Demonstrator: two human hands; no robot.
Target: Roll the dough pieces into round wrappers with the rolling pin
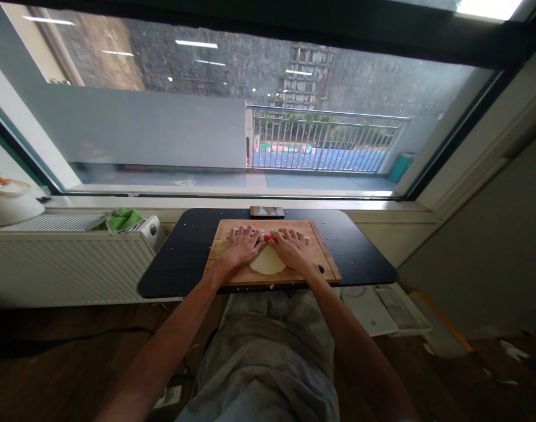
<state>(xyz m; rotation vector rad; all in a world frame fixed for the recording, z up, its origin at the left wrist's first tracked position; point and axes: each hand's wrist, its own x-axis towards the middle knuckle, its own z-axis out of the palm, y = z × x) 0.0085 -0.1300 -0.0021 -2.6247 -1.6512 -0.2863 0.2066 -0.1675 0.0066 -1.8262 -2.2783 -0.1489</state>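
A flat, round sheet of pale dough (268,263) lies on a wooden cutting board (321,249). Across its far side runs a thin rolling pin (270,238), with a red part showing between my hands and a pale end poking out at the right. My left hand (245,244) is laid over the pin's left part, fingers pointing forward and bent over it. Over the right part my right hand (292,246) holds it in the same way, thumbs close together. Both palms hide most of the pin.
The board rests on a black table (366,258) below a wide window. A phone-like flat object (266,211) lies at the table's far edge. To the left stand a white radiator (74,266) with a green cloth (123,220) on it and a white container (10,202).
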